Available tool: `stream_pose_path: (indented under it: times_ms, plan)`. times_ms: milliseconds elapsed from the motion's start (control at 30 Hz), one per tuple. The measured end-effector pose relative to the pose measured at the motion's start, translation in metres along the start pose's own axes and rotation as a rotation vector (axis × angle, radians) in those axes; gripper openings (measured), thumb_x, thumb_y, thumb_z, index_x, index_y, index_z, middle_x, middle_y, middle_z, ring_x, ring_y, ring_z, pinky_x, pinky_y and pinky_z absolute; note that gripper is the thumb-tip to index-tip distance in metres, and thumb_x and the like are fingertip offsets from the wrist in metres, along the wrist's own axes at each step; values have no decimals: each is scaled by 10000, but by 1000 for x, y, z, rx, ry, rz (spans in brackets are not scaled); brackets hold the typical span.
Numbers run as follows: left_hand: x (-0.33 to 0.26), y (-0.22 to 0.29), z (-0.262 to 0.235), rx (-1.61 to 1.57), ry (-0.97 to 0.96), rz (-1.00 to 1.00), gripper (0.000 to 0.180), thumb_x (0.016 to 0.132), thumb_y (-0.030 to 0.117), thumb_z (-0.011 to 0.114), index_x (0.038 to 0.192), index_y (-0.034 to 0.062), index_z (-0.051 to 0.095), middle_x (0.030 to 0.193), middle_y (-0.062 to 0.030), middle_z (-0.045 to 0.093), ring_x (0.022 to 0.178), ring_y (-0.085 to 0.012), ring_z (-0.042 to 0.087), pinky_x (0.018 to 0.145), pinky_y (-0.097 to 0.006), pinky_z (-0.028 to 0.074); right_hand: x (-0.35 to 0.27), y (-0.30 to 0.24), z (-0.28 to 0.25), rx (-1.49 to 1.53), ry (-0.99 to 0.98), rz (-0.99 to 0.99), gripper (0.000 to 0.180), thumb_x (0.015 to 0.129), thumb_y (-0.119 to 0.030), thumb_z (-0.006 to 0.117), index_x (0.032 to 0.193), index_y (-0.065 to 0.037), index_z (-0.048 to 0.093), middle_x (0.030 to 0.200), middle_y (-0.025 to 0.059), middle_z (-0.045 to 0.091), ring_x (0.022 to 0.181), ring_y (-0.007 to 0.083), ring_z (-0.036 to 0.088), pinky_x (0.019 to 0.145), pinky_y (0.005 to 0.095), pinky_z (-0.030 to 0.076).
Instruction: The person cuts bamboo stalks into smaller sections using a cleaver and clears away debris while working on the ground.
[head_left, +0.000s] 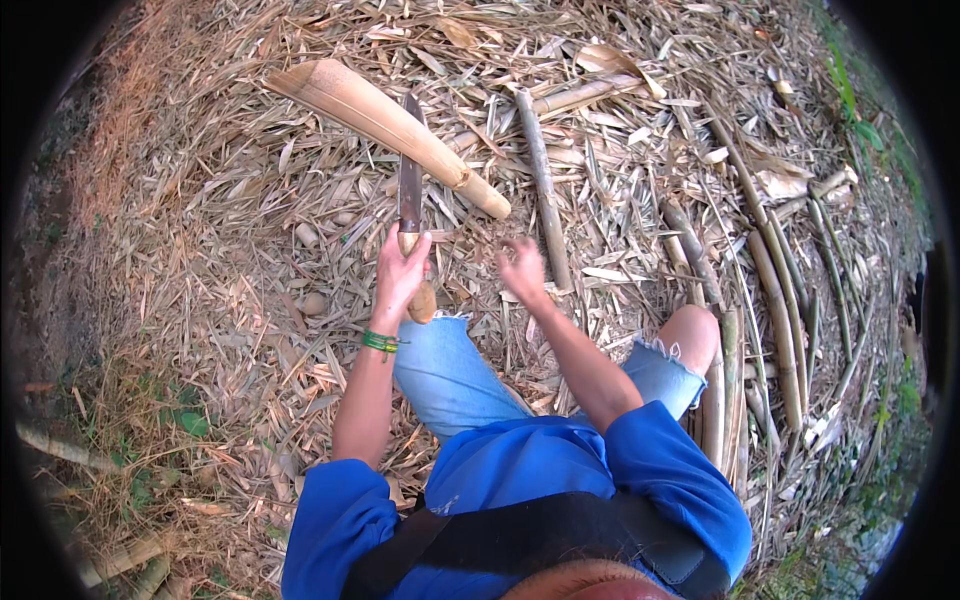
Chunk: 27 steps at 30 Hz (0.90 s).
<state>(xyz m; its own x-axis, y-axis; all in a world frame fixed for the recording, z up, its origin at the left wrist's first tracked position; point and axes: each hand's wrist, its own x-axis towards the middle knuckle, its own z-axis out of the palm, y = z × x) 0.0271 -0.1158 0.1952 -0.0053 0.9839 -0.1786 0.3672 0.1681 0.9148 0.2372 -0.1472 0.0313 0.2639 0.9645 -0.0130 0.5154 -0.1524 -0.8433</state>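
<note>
The left hand point(400, 272) is clenched around the wooden handle of a machete point(410, 190), blade pointing away. Just beside it, the right hand point(522, 268) hangs loosely open, blurred, holding nothing. Beyond, the blade lies against a pale bamboo piece point(385, 125) tilted across dry leaf litter point(200, 230). A thin bamboo stick point(543, 185) lies right of it.

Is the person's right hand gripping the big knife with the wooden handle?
No, the left hand grips the wooden-handled knife; the right hand hangs empty.
</note>
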Motion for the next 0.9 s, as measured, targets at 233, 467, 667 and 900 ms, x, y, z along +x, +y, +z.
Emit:
stream_pose_path:
  times_ms: [233, 467, 667, 900]
  plan:
    - [34, -15, -50, 226, -200, 104, 379, 956, 225, 723, 1260, 33, 604, 798, 8, 636, 701, -90, 597, 704, -279, 516, 28, 171, 11, -434, -194, 561, 1071, 855, -493, 747, 1573, 58, 175, 1572, 271, 340, 1443, 410, 374, 1177, 485, 357]
    - [93, 33, -56, 609, -242, 272, 503, 844, 305, 829, 1232, 38, 652, 979, -116, 742, 852, -265, 702, 817, -389, 553, 65, 175, -1, -627, -36, 508, 751, 757, -316, 788, 1310, 40, 425, 1364, 290, 531, 1225, 418, 572, 947, 467, 557]
    - [139, 61, -34, 812, 134, 399, 512, 829, 471, 783, 1116, 63, 669, 955, -232, 732, 918, -415, 710, 791, -493, 556, 79, 110, -98, -73, -91, 400, 633, 720, -395, 830, 1092, 84, 647, 924, 229, 727, 881, 327, 724, 789, 429, 557]
    - [185, 62, -33, 882, 93, 495, 524, 799, 379, 810, 1211, 79, 691, 924, -250, 728, 903, -443, 701, 799, -492, 564, 85, -46, -230, 89, 46, -65, 669, 764, -236, 752, 1276, 136, 537, 932, 200, 695, 671, 236, 660, 614, 386, 566]
